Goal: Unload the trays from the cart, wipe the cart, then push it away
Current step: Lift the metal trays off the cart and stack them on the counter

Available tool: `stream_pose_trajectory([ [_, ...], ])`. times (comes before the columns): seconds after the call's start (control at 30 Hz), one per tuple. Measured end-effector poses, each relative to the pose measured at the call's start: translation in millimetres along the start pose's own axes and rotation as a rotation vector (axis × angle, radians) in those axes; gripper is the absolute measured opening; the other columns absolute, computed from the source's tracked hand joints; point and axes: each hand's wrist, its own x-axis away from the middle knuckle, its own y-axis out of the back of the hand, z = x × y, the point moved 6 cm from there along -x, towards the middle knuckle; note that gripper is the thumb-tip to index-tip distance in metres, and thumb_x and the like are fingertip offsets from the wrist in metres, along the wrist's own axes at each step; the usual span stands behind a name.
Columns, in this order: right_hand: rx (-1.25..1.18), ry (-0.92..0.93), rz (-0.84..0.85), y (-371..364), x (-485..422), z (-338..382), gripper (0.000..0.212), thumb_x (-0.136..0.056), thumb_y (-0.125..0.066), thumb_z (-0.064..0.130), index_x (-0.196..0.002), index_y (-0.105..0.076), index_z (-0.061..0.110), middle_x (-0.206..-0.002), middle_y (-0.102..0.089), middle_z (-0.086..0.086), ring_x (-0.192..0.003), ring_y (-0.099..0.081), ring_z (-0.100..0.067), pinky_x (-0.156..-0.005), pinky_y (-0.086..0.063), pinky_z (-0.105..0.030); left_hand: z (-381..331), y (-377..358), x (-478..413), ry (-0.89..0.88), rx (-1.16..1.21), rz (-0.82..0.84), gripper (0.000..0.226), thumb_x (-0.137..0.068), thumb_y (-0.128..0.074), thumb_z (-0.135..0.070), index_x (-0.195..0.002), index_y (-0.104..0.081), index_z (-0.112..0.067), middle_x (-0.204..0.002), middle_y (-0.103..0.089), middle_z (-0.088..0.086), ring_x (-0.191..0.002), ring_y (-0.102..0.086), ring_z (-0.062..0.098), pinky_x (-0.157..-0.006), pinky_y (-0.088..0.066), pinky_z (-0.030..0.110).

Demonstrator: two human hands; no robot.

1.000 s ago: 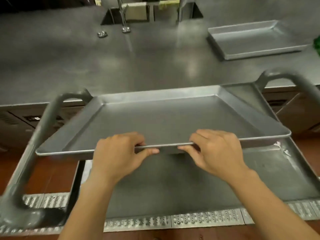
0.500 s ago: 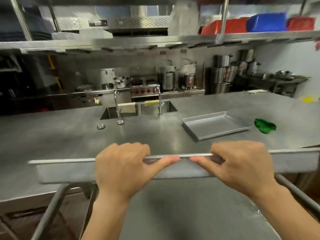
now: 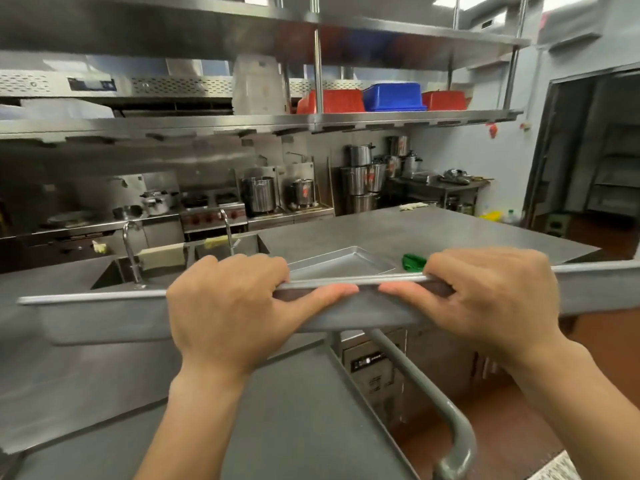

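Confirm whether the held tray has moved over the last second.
Yes, upward: against the cart handle, the tray was about level with its top bend and is now clearly above it.

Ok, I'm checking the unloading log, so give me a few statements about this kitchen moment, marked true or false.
1. The left hand and right hand both have a grip on the near rim of the shallow grey metal tray. True.
2. A second shallow metal tray lies on the cart. False: it lies on the steel counter.
3. The crumpled green cloth lies inside that second tray. False: it lies beside it, on the counter.
4. A blue plastic crate sits between red crates on the overhead shelf. True.
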Motion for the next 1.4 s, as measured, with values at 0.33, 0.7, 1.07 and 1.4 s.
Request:
stream_pose_trajectory([
  [0.33, 0.073, 0.012, 0.015, 39.8, 56.2, -240.7, 0.061, -0.093, -0.060, 0.064, -0.051, -0.047, 0.022, -0.043, -0.045, 0.004, -0.039, -0.036, -0.016, -0.043, -0.024, -0.022, -222.7, -102.0, -76.7, 0.015, 0.070, -0.036, 0.079, -0.088, -0.053, -0.084, -0.045, -0.035, -0.020, -0.040, -0.038, -0.001, -0.037, -0.037, 0.020, -0.047, -0.020, 0.026],
  [0.7, -0.016, 0.040, 0.047, -85.3, 84.6, -395.8, 0.062, -0.093, -0.059, 0.065, -0.052, -0.051, 0.020, -0.045, -0.047, 0.004, -0.038, -0.041, -0.018, -0.038, -0.030, -0.025, -297.4, -269.0, -104.6, 0.033, 0.035, -0.027, 0.077, -0.088, -0.057, -0.081, -0.045, -0.042, -0.019, -0.041, -0.040, 0.001, -0.038, -0.038, 0.021, -0.042, -0.028, 0.031],
  [1.07, -0.169, 0.103, 0.016, -283.8, 47.8, -484.9, 0.065, -0.094, -0.057, 0.066, -0.050, -0.046, 0.019, -0.043, -0.045, 0.003, -0.038, -0.040, -0.017, -0.045, -0.019, -0.023, -269.0, -443.5, -136.1, 0.112, -0.098, 0.012, 0.077, -0.088, -0.062, -0.077, -0.046, -0.037, -0.017, -0.042, -0.036, 0.001, -0.039, -0.033, 0.023, -0.049, -0.020, 0.027],
  [1.4, -0.373, 0.117, 0.018, -482.5, 38.1, -520.6, 0.060, -0.093, -0.057, 0.067, -0.054, -0.038, 0.025, -0.045, -0.038, 0.005, -0.037, -0.039, -0.019, -0.044, -0.019, -0.022, -226.7, -602.7, -132.0, 0.125, -0.246, 0.125, 0.077, -0.088, -0.060, -0.079, -0.045, -0.042, -0.018, -0.040, -0.042, 0.001, -0.039, -0.034, 0.020, -0.044, -0.023, 0.028],
])
